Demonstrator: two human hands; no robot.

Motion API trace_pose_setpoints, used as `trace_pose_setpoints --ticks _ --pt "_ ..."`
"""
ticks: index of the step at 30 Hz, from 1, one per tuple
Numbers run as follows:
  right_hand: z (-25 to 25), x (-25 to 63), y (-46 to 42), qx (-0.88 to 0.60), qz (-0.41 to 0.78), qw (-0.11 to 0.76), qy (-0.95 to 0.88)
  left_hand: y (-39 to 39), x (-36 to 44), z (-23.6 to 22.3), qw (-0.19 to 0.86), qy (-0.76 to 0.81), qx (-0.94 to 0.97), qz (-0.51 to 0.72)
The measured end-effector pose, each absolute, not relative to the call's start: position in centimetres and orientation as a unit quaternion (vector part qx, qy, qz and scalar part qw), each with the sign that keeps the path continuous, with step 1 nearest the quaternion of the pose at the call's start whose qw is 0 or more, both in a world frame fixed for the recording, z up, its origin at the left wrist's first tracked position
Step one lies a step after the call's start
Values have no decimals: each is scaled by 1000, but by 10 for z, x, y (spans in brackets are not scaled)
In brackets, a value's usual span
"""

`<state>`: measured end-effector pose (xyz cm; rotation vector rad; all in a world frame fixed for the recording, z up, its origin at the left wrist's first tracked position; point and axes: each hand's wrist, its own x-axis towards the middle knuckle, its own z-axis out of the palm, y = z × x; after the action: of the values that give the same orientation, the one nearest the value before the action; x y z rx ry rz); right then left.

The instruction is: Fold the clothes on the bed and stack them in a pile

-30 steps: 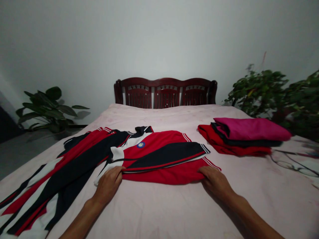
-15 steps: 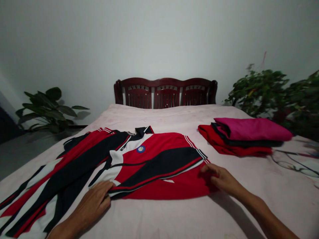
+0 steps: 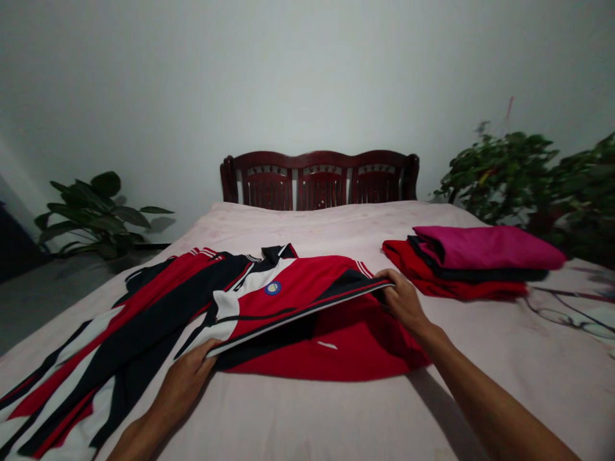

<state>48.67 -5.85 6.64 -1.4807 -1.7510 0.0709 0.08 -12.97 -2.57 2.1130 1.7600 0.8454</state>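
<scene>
A red, navy and white jacket with a collar and a round blue badge lies on the bed before me. My left hand is closed on the white-and-navy near edge of its front. On the right, my right hand pinches the cuffed end of the same striped edge. Between both hands this edge is raised and drawn taut, with the red lower layer of the jacket showing beneath it. The fingertips of both hands are partly hidden by the cloth.
Striped trousers or a similar garment in matching colours spread to the left. A folded stack with a magenta cloth on top sits at right, eyeglasses beside it. Beyond the pink sheet stand a wooden headboard and plants.
My right hand has moved up and left and taken hold of the jacket's cuffed end. The striped edge has risen off the red layer; my left hand keeps its hold.
</scene>
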Motion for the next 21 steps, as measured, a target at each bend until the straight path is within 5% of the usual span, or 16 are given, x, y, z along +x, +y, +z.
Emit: trace_pose_setpoints --ticks 3,9,16,21 --pt "100 496 -100 -551 25 382 -742 -131 -1 -21 173 585 730 307" --pt "101 515 -174 -592 90 54 -799 -143 0 -15 192 560 762 263" --pt "41 525 -162 -627 98 21 -772 -151 14 -5 133 549 794 225" --pt "59 523 -140 -588 92 -13 -804 -149 11 -6 116 574 769 256"
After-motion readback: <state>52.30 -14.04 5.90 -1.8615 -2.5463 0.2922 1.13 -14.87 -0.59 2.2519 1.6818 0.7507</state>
